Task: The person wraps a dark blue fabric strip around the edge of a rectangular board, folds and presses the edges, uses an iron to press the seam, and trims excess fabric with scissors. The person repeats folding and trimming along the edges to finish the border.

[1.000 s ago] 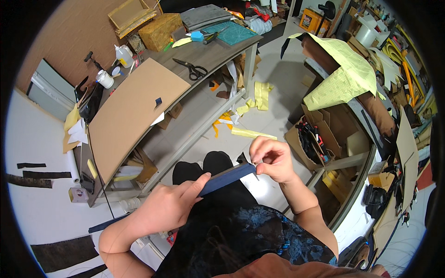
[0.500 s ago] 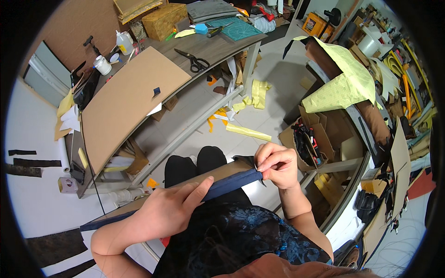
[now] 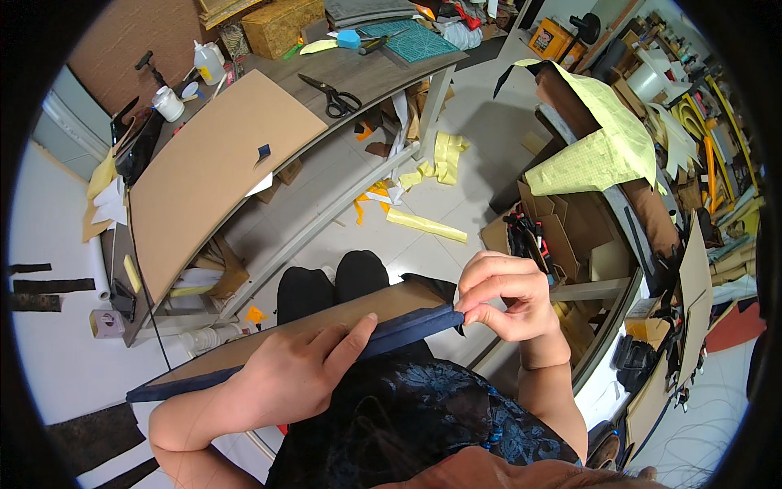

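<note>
A long brown board point(image 3: 358, 314) with a dark blue covering point(image 3: 407, 328) folded along its near edge lies tilted across my lap. My left hand point(image 3: 305, 367) grips the board near its middle, fingers laid over the blue edge and the brown face; its thumb is hidden. At the board's right end, my right hand point(image 3: 507, 297) pinches the corner of the blue covering between thumb and fingertips. A loose dark flap point(image 3: 436, 287) of the covering stands up beyond that corner, close to the right fingers.
On the bench ahead lie a large tan board point(image 3: 220, 163), black scissors point(image 3: 332, 96), a green cutting mat point(image 3: 419, 47) and a white jar point(image 3: 169, 104). Yellow strips point(image 3: 428, 225) litter the floor. A bench with yellow sheeting point(image 3: 599, 147) stands at right.
My right hand has shifted slightly right at the corner, its fingers more raised. The board is tilted so that more of its brown face shows. My left hand keeps its hold.
</note>
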`<state>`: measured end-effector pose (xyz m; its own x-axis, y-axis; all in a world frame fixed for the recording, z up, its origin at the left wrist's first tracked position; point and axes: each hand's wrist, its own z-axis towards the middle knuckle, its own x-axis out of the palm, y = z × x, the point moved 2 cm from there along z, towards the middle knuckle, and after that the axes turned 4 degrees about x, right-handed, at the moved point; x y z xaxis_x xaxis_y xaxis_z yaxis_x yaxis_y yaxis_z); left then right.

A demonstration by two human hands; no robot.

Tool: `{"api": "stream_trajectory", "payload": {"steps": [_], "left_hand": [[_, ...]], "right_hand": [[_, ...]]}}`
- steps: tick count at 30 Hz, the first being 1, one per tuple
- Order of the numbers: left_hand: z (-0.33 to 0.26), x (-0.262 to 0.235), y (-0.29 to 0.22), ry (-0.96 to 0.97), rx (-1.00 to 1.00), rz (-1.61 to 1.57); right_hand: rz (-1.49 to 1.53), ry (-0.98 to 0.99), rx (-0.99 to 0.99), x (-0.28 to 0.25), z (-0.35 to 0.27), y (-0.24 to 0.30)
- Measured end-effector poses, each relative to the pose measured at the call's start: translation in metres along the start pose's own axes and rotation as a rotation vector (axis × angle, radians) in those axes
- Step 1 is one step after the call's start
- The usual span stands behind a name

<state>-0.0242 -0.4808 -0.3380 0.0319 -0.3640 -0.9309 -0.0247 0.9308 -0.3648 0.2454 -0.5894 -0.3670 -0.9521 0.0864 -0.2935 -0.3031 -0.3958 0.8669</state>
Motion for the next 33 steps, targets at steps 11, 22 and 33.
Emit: {"api": "stream_trajectory", "payload": {"steps": [11, 22, 33], "left_hand": [[0.003, -0.001, 0.003, -0.016, -0.003, 0.007], [-0.002, -0.005, 0.007, 0.023, -0.004, -0.026], [0.002, -0.007, 0.007, 0.001, 0.01, -0.021]], "right_hand": [[0.006, -0.062, -0.037, 0.0, -0.005, -0.005], [0.238, -0.213, -0.056, -0.001, -0.001, -0.037], [0.555, 0.04, 0.197, 0.007, 0.011, -0.047]]}}
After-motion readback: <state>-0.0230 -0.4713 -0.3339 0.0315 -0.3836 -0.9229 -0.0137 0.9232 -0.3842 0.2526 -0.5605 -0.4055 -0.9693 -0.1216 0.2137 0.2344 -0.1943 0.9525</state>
